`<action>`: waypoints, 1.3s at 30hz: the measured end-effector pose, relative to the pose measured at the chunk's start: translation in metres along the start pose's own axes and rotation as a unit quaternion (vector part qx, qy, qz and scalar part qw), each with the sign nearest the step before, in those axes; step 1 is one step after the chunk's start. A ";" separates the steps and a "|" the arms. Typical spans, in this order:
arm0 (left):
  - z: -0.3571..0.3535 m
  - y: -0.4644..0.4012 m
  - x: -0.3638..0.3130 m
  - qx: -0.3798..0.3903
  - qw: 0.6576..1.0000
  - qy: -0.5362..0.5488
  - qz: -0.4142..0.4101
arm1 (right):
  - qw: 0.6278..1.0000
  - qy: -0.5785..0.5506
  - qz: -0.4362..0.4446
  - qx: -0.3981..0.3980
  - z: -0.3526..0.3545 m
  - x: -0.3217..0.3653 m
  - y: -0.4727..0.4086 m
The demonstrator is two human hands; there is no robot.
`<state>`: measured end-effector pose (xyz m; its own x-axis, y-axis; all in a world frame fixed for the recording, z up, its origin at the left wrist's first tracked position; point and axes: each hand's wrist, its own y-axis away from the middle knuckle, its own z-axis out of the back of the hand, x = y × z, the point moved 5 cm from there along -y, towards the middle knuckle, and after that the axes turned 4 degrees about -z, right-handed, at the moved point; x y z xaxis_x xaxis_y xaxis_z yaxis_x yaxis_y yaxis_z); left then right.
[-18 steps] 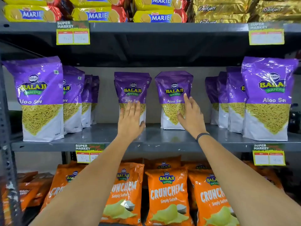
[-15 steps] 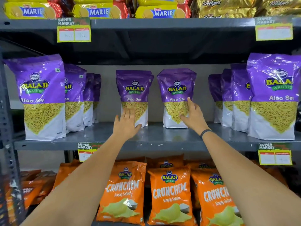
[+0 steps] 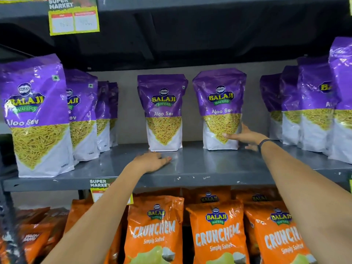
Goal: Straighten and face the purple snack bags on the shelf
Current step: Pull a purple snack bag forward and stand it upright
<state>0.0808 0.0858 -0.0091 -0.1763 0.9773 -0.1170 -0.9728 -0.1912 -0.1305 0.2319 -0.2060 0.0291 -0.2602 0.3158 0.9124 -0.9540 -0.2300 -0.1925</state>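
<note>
Two purple Aloo Sev snack bags stand upright and face front at the back middle of the grey shelf point(image 3: 209, 166). My left hand point(image 3: 152, 161) lies palm down on the shelf just in front of the left middle bag point(image 3: 163, 103), holding nothing. My right hand point(image 3: 242, 137) grips the lower right corner of the right middle bag point(image 3: 219, 96), thumb on its front and fingers around its side. A row of purple bags point(image 3: 36, 111) runs back along the left, and another row point(image 3: 314, 103) along the right.
Orange Crunchem bags point(image 3: 154, 231) fill the shelf below. The dark underside of the upper shelf hangs close overhead, with a price tag point(image 3: 73, 18) on its edge. A metal upright point(image 3: 5, 216) stands at the far left. Bare shelf lies between the middle bags and the front edge.
My left hand dropped from the left middle bag's front onto the shelf. My right hand slid from the right middle bag's front to its lower right corner. The view moved closer.
</note>
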 end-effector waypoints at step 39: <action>0.004 0.009 -0.006 0.003 0.999 0.039 0.009 | 0.998 0.046 -0.002 0.048 0.025 -0.005 0.020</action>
<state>0.0728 0.0784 -0.0058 -0.1822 0.9636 -0.1958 -0.9704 -0.2084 -0.1223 0.2179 -0.2353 0.0294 -0.2729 0.3992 0.8753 -0.9375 -0.3147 -0.1488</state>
